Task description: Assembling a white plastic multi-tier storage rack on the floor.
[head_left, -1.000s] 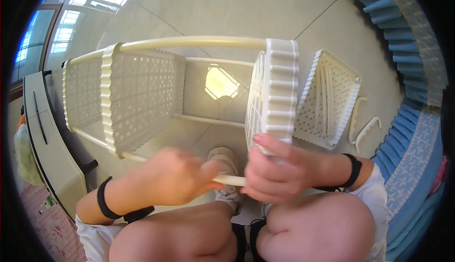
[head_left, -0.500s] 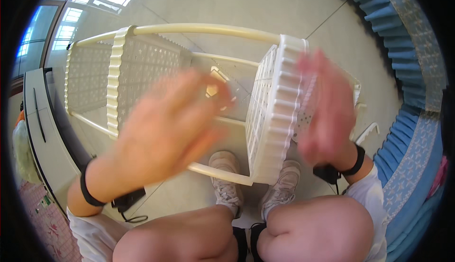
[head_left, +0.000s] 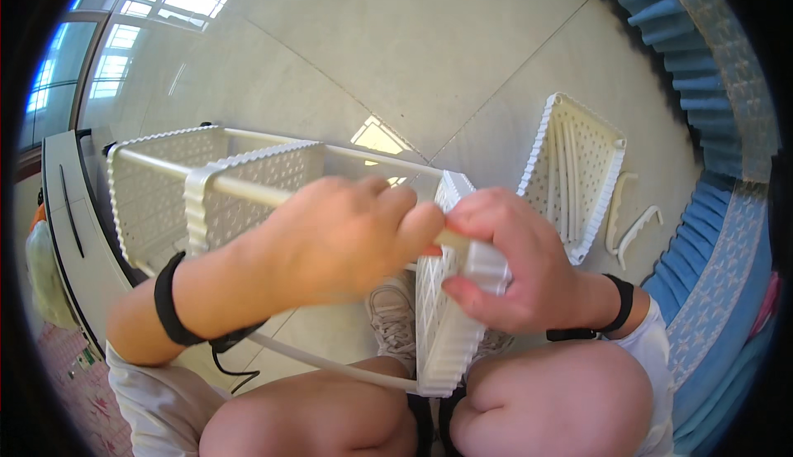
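Note:
A cream plastic shelf rack lies on its side before me, its pierced basket tiers joined by long tubes. My left hand [head_left: 339,230] is closed around the upper tube [head_left: 244,190], near its right end. Beside it my right hand [head_left: 520,267] grips the corner of the right-end basket tier [head_left: 450,337], thumb and fingers about the tube's end. The two hands almost touch. How the tube sits in the corner is hidden by my fingers. The middle tier [head_left: 264,192] and the left-end tier [head_left: 161,188] stand on edge farther left.
On the floor to the right lies a loose basket tier [head_left: 611,155] with several tubes [head_left: 570,176] in it. Two curved handle-like pieces [head_left: 640,230] lie beside it. Blue pleated fabric [head_left: 694,69] borders the right; a pale drawer cabinet [head_left: 78,217] stands left.
My hands, apart and blurred before, have closed on the upper tube and the right-end tier's corner. The rack's right end has come nearer to me and tipped, uncovering the loose tier.

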The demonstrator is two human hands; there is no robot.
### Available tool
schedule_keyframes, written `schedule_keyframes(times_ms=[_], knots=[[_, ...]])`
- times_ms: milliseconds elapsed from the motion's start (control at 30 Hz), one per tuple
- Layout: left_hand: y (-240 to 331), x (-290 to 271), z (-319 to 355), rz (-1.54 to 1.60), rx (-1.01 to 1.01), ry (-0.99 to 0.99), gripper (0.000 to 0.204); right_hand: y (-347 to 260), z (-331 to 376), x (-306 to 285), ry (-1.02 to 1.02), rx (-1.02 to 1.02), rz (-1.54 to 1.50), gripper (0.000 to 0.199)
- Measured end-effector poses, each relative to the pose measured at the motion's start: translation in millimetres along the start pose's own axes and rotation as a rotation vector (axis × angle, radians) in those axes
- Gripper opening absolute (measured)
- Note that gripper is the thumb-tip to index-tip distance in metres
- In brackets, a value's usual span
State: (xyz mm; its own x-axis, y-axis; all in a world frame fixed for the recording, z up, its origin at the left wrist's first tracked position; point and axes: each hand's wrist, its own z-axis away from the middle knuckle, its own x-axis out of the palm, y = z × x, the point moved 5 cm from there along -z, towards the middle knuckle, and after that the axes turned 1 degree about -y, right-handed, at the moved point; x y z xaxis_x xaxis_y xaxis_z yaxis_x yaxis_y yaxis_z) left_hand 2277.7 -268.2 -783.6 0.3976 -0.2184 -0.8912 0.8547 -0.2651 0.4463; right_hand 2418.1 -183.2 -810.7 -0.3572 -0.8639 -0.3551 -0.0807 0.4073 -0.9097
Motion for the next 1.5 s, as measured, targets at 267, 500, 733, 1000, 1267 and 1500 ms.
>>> schedule_keyframes(times_ms=[267, 500, 733, 1000, 1267, 1500], knots=[[22.7, -11.0, 14.1, -0.045, 0.001, -0.03, 0.026, -21.4, 6.6, 8.9, 0.004, -0.105, -0.024, 0.046], [35.7, -23.7, 12.9, -0.042, -0.034, -0.022, 0.022, -30.3, 7.5, 3.7, 0.044, -0.249, -0.002, 0.046], [43.0, -39.6, 8.6, -0.025, -0.098, 0.015, 0.02, -39.8, -18.2, -22.4, -0.019, -0.233, 0.062, 0.036], [62.4, -14.3, 36.4, 0.029, -0.013, -0.07, 0.027, -44.6, 6.1, 7.8, -0.06, -0.404, 0.135, 0.024], [69.7, -15.3, 37.4, -0.01, -0.041, -0.215, 0.024, -47.5, 8.1, 4.1, -0.061, -0.37, 0.135, 0.024], [64.6, -40.4, 64.7, -0.051, 0.017, -0.178, 0.02, -32.1, 14.9, -23.3, -0.159, -0.351, -0.035, 0.025]])
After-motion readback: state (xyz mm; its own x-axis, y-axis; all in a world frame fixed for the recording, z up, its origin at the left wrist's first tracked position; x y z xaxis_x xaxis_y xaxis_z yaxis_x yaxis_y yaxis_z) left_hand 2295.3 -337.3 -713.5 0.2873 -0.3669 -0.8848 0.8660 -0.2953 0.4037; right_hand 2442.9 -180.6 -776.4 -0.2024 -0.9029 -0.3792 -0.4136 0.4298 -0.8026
